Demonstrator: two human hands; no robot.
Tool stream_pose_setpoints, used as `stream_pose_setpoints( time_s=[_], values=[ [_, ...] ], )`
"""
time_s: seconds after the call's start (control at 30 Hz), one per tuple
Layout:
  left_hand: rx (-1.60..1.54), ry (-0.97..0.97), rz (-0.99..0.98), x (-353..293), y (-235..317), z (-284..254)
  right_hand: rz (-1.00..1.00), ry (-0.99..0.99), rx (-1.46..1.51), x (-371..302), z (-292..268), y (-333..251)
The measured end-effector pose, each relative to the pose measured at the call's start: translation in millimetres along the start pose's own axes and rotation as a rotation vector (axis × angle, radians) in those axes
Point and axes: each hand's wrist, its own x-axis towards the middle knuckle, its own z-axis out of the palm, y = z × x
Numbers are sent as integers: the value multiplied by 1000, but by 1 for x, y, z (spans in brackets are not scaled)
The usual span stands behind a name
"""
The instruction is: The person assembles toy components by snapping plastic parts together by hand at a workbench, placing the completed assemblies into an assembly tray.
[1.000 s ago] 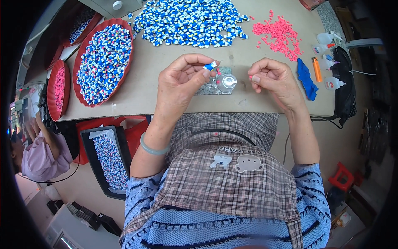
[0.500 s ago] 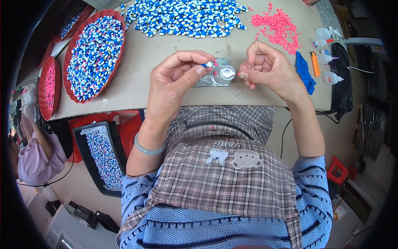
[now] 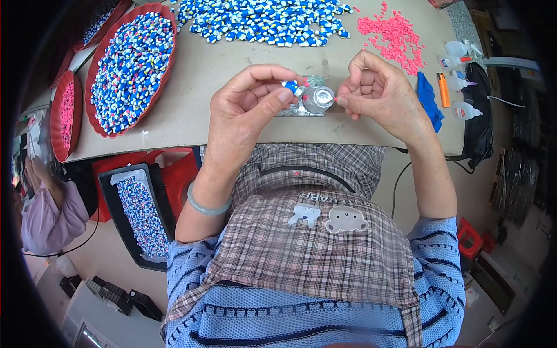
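Between the thumb and fingertips of my left hand (image 3: pixel 241 110) is a small blue-and-white moulded piece (image 3: pixel 292 88). My right hand (image 3: pixel 383 95) has its fingers curled, with thumb and forefinger pinching a tiny pink piece (image 3: pixel 336 100). Between the two hands stands a small clear round container (image 3: pixel 317 101) with a shiny top; whether it holds liquid I cannot tell. My right fingertips are close beside its rim. Under it lies a speckled grey-green slab (image 3: pixel 315 80), partly hidden.
Heaped at the table's back are many blue-and-white pieces (image 3: pixel 267 20) and loose pink bits (image 3: pixel 394 35). Red trays (image 3: pixel 172 64) sit left, squeeze bottles (image 3: pixel 464 110), an orange lighter (image 3: pixel 444 90) and blue cloth (image 3: pixel 428 101) right. A black crate (image 3: pixel 107 203) is below left; another person (image 3: pixel 52 211) sits beyond.
The blue-and-white piece has turned in my left fingers and shows more of its blue-and-white side. My right fingertips, with the pink bit, are slightly nearer the clear container's top. The view has shifted slightly.
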Motion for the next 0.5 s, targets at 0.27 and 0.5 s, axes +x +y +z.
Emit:
stream_pose_setpoints(
  time_s=[0.27,0.5],
  values=[
    [71,-51,136,1,-9,8,-41,45,86,-6,1,-5],
    [303,-30,223,-2,-10,21,-101,35,328,-13,12,-7]
  ],
)
